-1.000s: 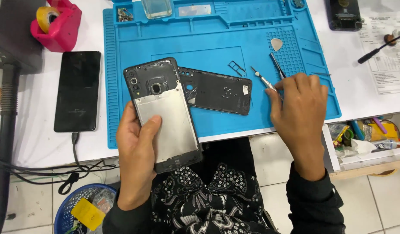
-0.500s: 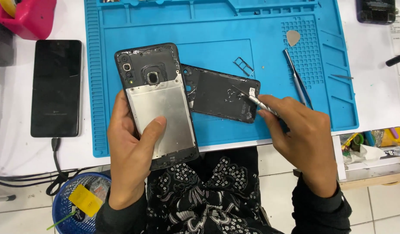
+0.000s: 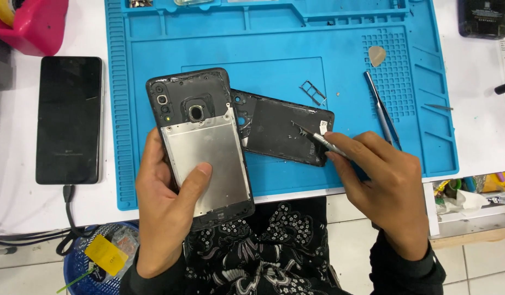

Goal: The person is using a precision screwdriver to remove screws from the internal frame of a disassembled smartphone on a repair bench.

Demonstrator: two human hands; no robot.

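The left hand [image 3: 168,210] is gripping an opened phone [image 3: 200,145] from beneath, back side up – the fingers are wrapping around its left edge while the thumb [image 3: 197,180] is lying flat across the silver metal plate that covers most of the body. The phone is being held slightly tilted, its lower end hanging over the near edge of the blue work mat [image 3: 280,49] and its upper end, with the camera openings, lying over the mat. The right hand [image 3: 381,186] is pinching a pair of slim metal tweezers [image 3: 312,135] between the thumb and the curled fingers, closed firmly around the handle; the tips are pointing up and left, resting over the removed black back cover [image 3: 285,131], which is lying flat on the mat just beside the phone, partly tucked under its right edge. Whether the tips are touching the cover is hard to tell. Farther right on the mat, a second pair of tweezers [image 3: 381,109] is lying apart from the hand, with a small pale pick [image 3: 376,55] above it and a card tray [image 3: 312,92] just above the cover. To the left of the mat, a dark phone [image 3: 69,120] is lying screen up on the white table [image 3: 23,191] – a cable is plugged into its near end.
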